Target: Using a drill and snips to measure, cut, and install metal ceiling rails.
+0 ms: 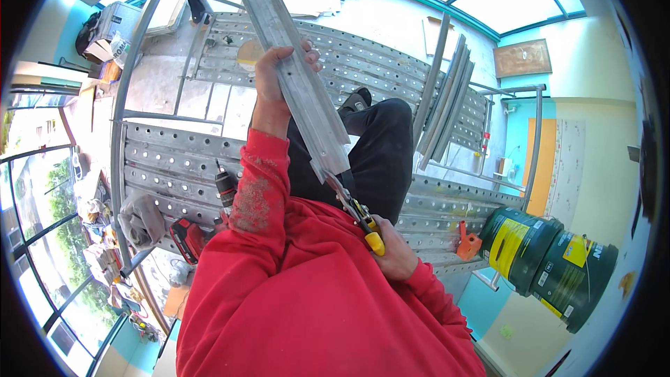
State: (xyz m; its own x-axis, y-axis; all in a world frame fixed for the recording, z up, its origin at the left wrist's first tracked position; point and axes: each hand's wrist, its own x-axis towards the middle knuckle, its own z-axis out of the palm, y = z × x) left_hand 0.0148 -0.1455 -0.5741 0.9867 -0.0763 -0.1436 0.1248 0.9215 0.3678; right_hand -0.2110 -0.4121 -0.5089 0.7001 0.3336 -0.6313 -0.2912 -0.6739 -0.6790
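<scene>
My left hand (pixel 273 78) is wrapped round a long grey metal stud channel (pixel 296 80), which slants from the top of the view down toward my lap. In my right hand (pixel 396 253) is a pair of tin snips (pixel 357 211) with yellow-tipped handles. The blades meet the near end of the channel; whether they have metal between them is too small to tell. My legs (pixel 380 157), in dark trousers, are bent beneath the channel.
Perforated scaffold planks (pixel 174 146) surround me. A red-and-black cordless drill (pixel 187 237) and a grey cloth (pixel 142 220) lie at left. Several metal channels (pixel 447 98) lean at right, with green buckets (pixel 520 248) and an orange tool (pixel 468 243) nearer. A scaffold tube (pixel 120 105) rises at left.
</scene>
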